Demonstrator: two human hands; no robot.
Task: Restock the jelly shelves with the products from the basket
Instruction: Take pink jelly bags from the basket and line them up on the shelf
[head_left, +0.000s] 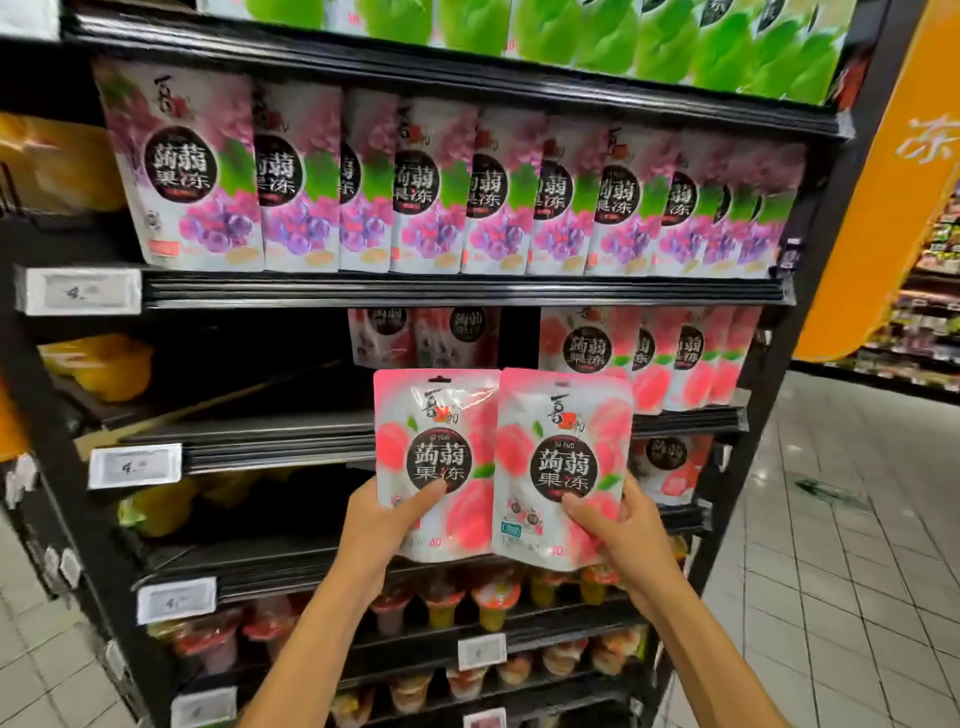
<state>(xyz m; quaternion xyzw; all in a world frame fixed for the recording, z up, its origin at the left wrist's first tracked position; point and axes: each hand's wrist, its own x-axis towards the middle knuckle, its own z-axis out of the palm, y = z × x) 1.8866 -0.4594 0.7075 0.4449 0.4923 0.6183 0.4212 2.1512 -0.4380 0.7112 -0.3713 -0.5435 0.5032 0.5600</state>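
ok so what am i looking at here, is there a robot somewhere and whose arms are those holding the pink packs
There is no machine here: a person wears one camera on the head, looking forward and down, so you see their own bare arms. The left hand grips one pink pouch and the right hand grips a second pink pouch, side by side and upright, before a black shelf rack. On it stand purple grape pouches, green pouches above, matching pink pouches behind the held ones, and jelly cups lower down.
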